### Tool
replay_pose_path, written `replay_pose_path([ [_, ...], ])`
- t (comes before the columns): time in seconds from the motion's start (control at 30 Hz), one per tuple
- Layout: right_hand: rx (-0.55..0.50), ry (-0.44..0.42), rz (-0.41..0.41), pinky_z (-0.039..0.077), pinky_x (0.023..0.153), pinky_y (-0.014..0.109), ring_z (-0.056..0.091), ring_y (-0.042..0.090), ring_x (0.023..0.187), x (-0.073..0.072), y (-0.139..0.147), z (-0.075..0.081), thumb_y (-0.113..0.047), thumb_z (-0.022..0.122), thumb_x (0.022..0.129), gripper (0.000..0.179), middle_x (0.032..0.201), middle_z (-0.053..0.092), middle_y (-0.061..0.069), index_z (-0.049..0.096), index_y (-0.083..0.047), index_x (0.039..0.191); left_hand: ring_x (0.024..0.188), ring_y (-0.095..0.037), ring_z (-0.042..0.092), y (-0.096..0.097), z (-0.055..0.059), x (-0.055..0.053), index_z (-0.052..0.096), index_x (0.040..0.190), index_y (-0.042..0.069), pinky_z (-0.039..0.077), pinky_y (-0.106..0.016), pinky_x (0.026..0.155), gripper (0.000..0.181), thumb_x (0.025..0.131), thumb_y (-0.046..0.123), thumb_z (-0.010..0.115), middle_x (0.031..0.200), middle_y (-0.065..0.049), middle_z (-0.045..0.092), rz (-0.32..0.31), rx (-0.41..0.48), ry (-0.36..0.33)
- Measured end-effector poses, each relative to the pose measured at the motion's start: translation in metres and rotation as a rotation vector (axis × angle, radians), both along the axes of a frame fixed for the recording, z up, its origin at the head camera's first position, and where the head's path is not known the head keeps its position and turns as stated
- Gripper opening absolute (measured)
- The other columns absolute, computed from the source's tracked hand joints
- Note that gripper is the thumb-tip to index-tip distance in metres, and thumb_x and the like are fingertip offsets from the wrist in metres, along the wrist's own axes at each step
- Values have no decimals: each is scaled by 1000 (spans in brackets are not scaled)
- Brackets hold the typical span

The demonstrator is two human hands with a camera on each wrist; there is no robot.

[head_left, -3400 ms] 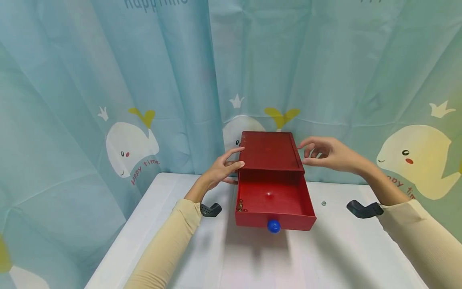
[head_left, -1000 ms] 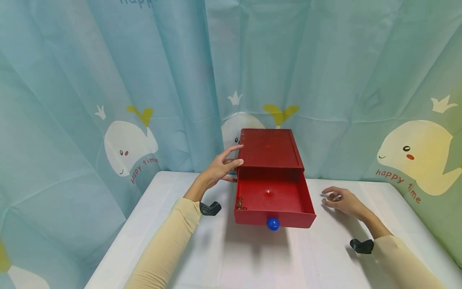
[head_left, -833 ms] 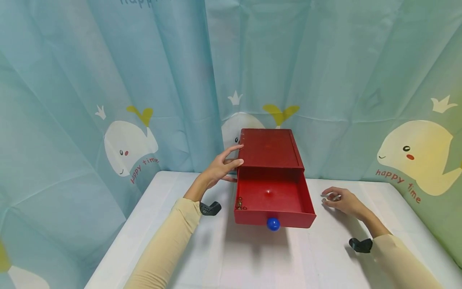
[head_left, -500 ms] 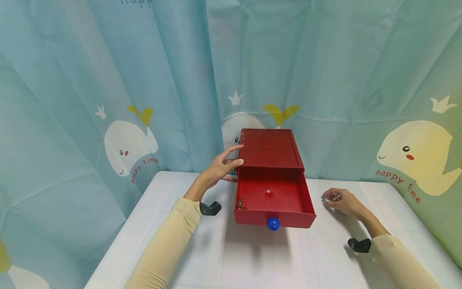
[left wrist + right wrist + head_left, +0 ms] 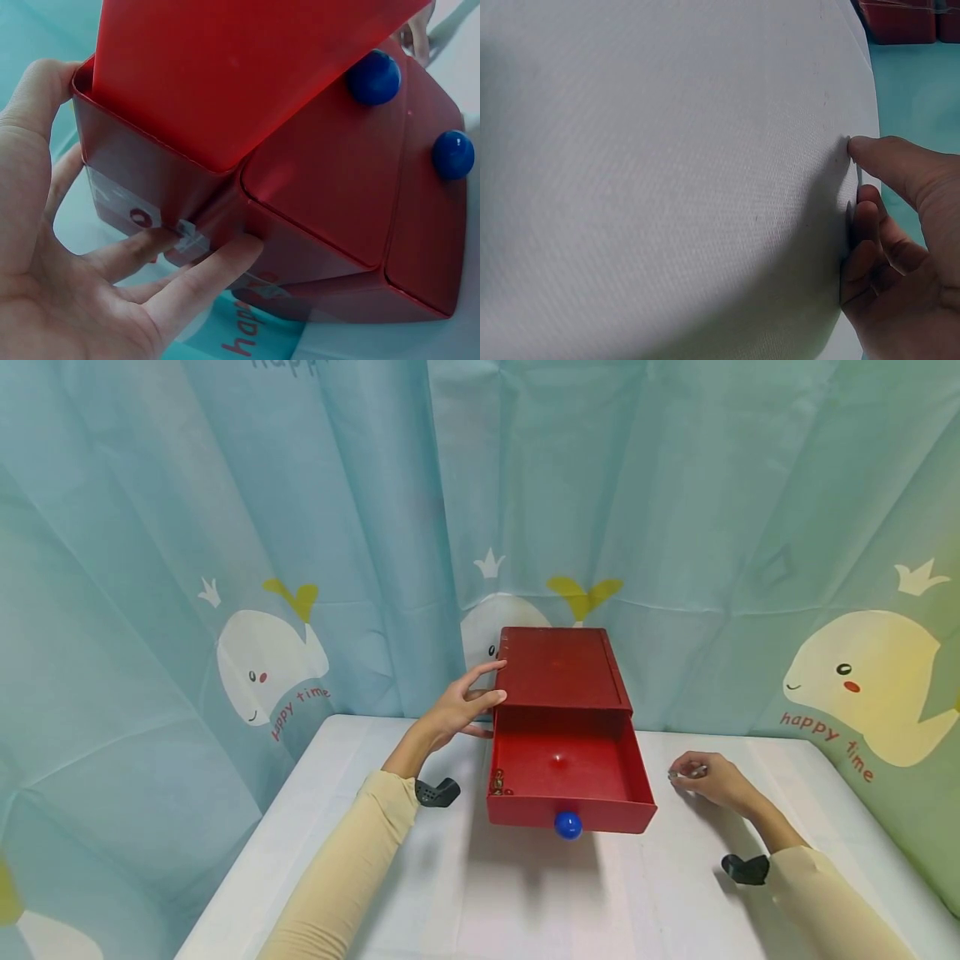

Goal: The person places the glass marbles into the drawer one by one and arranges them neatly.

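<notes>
A red chest of drawers (image 5: 558, 668) with blue knobs stands at the back of the table, its top drawer (image 5: 592, 768) pulled out. Several tiny brassy pieces (image 5: 498, 783) lie in that drawer's front left corner. My left hand (image 5: 450, 714) spreads against the chest's left side, thumb and forefinger at the top edge; the left wrist view shows more fingers (image 5: 225, 262) pressing the side wall. To the right of the chest, my right hand (image 5: 712, 779) is low over the table, thumb and forefinger pinching a small silvery piece (image 5: 672, 776). In the right wrist view that piece is hidden.
The white table (image 5: 375, 902) ends close behind the chest, against a blue-green curtain (image 5: 360, 527) printed with whales. The open drawer juts forward over the table with its blue knob (image 5: 567, 826). Two lower drawers (image 5: 330, 172) are closed.
My right hand has come down from the chest's upper right side to the small silvery piece on the table, and its fingers have drawn in on it. The left hand stays put.
</notes>
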State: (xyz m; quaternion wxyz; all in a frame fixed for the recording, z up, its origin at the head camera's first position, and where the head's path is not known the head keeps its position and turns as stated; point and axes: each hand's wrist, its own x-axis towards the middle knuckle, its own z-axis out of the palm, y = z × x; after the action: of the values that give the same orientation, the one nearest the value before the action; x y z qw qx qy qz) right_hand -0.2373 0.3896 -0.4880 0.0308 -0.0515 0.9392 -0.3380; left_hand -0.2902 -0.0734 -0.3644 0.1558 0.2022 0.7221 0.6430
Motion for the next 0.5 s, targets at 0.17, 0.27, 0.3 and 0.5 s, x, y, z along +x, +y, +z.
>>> replay_pose_path([
  [0.17, 5, 4, 3, 59, 76, 36, 61, 27, 94, 0, -1, 0, -15, 75, 92, 17, 108, 70, 15, 71, -6, 107, 133, -37, 53, 0, 0, -1, 45, 153, 38, 59, -54, 86, 57, 100, 31, 66, 146, -16, 54, 0, -4, 2],
  [0.27, 6, 2, 7, 57, 76, 36, 61, 26, 93, 0, 0, 1, -15, 75, 93, 17, 107, 69, 14, 71, -6, 107, 133, -37, 53, 0, -1, -1, 44, 153, 37, 59, -54, 87, 58, 100, 33, 66, 146, -16, 54, -2, -9, 4],
  [0.3, 7, 0, 8, 57, 76, 36, 60, 26, 93, 0, 0, 1, -15, 75, 93, 17, 107, 69, 14, 71, -6, 107, 133, -37, 53, 0, -1, -1, 44, 153, 38, 59, -54, 87, 58, 99, 33, 66, 147, -16, 53, -2, -10, 3],
  [0.5, 16, -2, 11, 56, 76, 36, 59, 26, 93, -2, 1, 0, -15, 74, 93, 17, 106, 69, 12, 71, -6, 107, 132, -37, 53, 0, 1, 0, 44, 153, 39, 59, -54, 88, 58, 100, 33, 66, 147, -15, 53, 1, -12, -2],
])
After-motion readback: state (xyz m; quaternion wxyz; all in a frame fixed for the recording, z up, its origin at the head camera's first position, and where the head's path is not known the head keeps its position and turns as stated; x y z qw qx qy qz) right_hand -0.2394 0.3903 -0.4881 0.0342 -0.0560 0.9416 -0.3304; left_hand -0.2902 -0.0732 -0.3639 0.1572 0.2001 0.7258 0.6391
